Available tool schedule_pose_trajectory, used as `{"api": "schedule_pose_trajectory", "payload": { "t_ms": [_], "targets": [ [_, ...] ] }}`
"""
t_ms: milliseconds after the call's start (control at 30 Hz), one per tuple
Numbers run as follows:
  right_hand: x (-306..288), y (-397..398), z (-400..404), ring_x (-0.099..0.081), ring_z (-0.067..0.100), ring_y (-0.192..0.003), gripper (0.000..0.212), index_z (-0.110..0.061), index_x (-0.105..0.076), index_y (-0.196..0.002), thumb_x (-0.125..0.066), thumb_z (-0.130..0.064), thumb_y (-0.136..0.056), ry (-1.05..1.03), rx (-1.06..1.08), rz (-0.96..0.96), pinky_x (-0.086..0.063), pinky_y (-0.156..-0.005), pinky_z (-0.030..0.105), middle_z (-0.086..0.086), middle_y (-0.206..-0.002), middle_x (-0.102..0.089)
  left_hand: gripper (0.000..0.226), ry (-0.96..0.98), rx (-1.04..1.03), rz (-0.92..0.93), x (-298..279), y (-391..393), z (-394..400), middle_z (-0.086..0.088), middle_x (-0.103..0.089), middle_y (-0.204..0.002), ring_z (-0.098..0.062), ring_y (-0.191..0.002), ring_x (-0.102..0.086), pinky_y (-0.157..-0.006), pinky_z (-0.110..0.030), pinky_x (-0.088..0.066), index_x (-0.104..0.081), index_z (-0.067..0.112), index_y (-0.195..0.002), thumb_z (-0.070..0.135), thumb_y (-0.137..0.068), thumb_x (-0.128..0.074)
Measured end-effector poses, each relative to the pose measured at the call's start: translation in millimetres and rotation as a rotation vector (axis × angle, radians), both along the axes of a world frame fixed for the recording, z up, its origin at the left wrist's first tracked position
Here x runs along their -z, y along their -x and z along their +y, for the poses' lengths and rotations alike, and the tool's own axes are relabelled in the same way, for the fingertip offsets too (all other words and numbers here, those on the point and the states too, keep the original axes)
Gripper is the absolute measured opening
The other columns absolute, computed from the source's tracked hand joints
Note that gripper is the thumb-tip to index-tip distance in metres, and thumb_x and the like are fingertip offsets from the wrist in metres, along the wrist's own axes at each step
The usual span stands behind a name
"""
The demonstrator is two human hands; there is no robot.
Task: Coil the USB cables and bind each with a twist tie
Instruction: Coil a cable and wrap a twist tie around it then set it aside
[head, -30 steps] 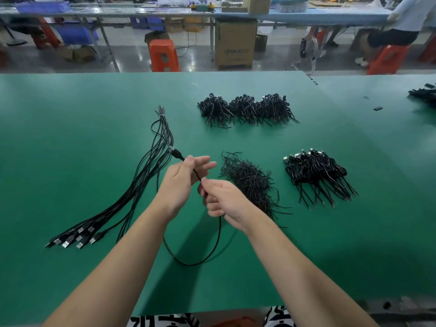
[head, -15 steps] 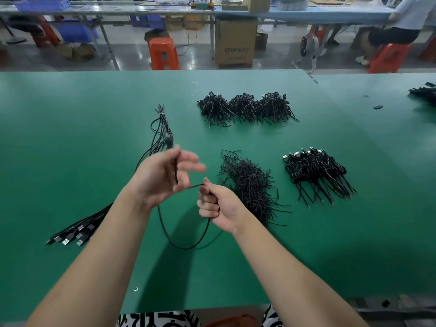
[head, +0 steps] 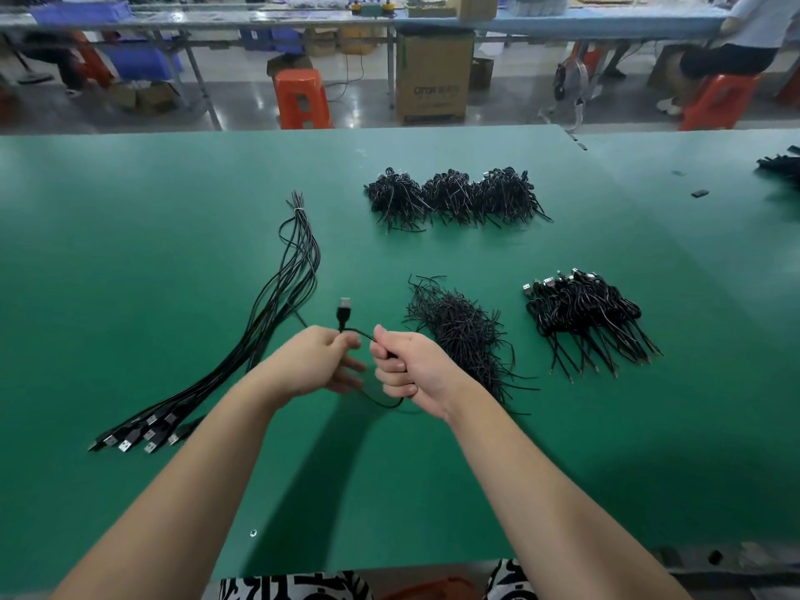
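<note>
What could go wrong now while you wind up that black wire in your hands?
The cable is stretched only a short way between the left hand and right hand, so a loop might slip free. Its hanging slack could also snag the twist ties piled right beside the right hand.

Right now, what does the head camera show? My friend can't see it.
Two bare hands, left hand and right hand, hold one thin black USB cable above a green table. Loose black cables lie left; a pile of black twist ties and bound coils lie right.
</note>
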State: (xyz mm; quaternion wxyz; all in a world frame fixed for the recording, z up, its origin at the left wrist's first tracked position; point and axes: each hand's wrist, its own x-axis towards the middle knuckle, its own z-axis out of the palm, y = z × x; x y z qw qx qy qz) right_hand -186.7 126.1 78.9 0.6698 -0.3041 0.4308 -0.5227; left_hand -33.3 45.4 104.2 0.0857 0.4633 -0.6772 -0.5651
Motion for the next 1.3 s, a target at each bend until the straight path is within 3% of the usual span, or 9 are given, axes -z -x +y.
{"api": "schedule_pose_trajectory", "payload": {
  "t_ms": [100,300,433,500,633,767,967,1167,1300],
  "targets": [
    [-1.5,-8.7,0.2,-0.015,0.007,-0.043,0.040,-0.018,-0.046,-0.071,-0.043,-0.036,-0.106,0.055,-0.007,-0.052,-0.015,-0.037,0.019,-0.006,-0.055,-0.021,0.037,-0.128,-0.073,0.460,10.9,0.6,0.5,-0.022,-0.071,-0.110,-0.027,-0.098,-0.071,-0.089,-0.037,-0.057,-0.063,-0.002,-0.116,0.020,-0.108,-0.035],
    [6.1,-21.5,-0.8,-0.013,0.008,-0.044,0.039,-0.018,-0.044,-0.072,-0.044,-0.037,-0.106,0.044,-0.026,-0.085,-0.010,-0.041,0.022,-0.005,-0.056,-0.020,0.046,-0.273,-0.302,0.846,11.0,15.9,3.1,-0.021,-0.068,-0.120,-0.029,-0.113,-0.067,-0.087,-0.031,-0.057,-0.054,-0.005,-0.123,0.028,-0.109,-0.024],
    [16.3,-26.2,3.4,-0.015,0.007,-0.043,0.039,-0.019,-0.045,-0.071,-0.043,-0.036,-0.106,-0.009,-0.046,-0.158,-0.013,-0.040,0.020,-0.007,-0.055,-0.023,0.040,-0.411,-0.609,1.031,-10.1,25.8,-5.7,-0.008,-0.075,-0.082,-0.015,-0.073,-0.074,-0.060,-0.022,-0.058,-0.057,0.001,-0.105,0.027,-0.110,-0.027],
    [20.5,-23.1,6.4,-0.017,0.006,-0.042,0.040,-0.020,-0.047,-0.069,-0.043,-0.035,-0.106,-0.036,-0.047,-0.243,-0.016,-0.038,0.018,-0.008,-0.054,-0.024,0.033,-0.486,-0.629,1.044,-20.4,20.1,-11.6,0.004,-0.061,-0.061,-0.003,-0.041,-0.050,-0.039,-0.015,-0.037,-0.057,0.008,-0.095,0.027,-0.108,-0.033],
    [23.3,-7.2,11.0,-0.017,0.005,-0.040,0.041,-0.021,-0.053,-0.066,-0.043,-0.035,-0.104,-0.081,-0.029,-0.364,-0.017,-0.036,0.018,-0.010,-0.051,-0.024,0.035,-0.410,-0.129,0.821,-27.7,-10.8,-18.5,0.005,-0.052,-0.053,-0.005,-0.031,-0.017,-0.035,-0.017,-0.023,-0.068,0.008,-0.088,0.027,-0.101,-0.042],
    [21.3,-4.9,9.1,-0.018,0.003,-0.037,0.039,-0.020,-0.054,-0.070,-0.041,-0.032,-0.105,-0.070,-0.072,-0.280,-0.016,-0.035,0.017,-0.012,-0.049,-0.029,0.042,-0.236,0.517,0.257,-26.2,-27.3,-17.8,-0.021,-0.073,-0.083,-0.008,-0.032,-0.031,-0.040,-0.018,-0.027,-0.068,-0.007,-0.109,0.025,-0.103,-0.042],
    [16.4,-10.7,7.2,-0.018,0.006,-0.040,0.033,-0.019,-0.052,-0.074,-0.043,-0.029,-0.104,-0.072,-0.057,-0.189,-0.014,-0.037,0.020,-0.009,-0.054,-0.028,0.029,0.065,0.326,-0.260,-11.6,-14.2,-9.0,-0.005,-0.076,-0.098,-0.021,-0.067,-0.073,-0.051,-0.026,-0.051,-0.064,0.007,-0.108,0.024,-0.107,-0.041],
    [9.9,-20.8,9.8,-0.015,0.007,-0.044,0.036,-0.019,-0.050,-0.074,-0.041,-0.031,-0.107,-0.035,-0.023,-0.191,-0.011,-0.041,0.021,-0.007,-0.055,-0.025,0.026,0.052,-0.285,0.348,6.2,6.9,-3.3,-0.012,-0.071,-0.116,-0.019,-0.095,-0.073,-0.080,-0.028,-0.059,-0.060,0.010,-0.118,0.022,-0.107,-0.040],
    [15.1,-34.6,10.9,-0.015,0.005,-0.042,0.036,-0.018,-0.048,-0.075,-0.041,-0.031,-0.107,-0.058,-0.021,-0.219,-0.010,-0.041,0.020,-0.007,-0.054,-0.024,0.036,-0.221,-0.467,0.776,1.3,22.4,3.4,-0.006,-0.075,-0.093,-0.012,-0.073,-0.072,-0.062,-0.022,-0.056,-0.059,0.002,-0.108,0.024,-0.109,-0.031]
  ]
}}
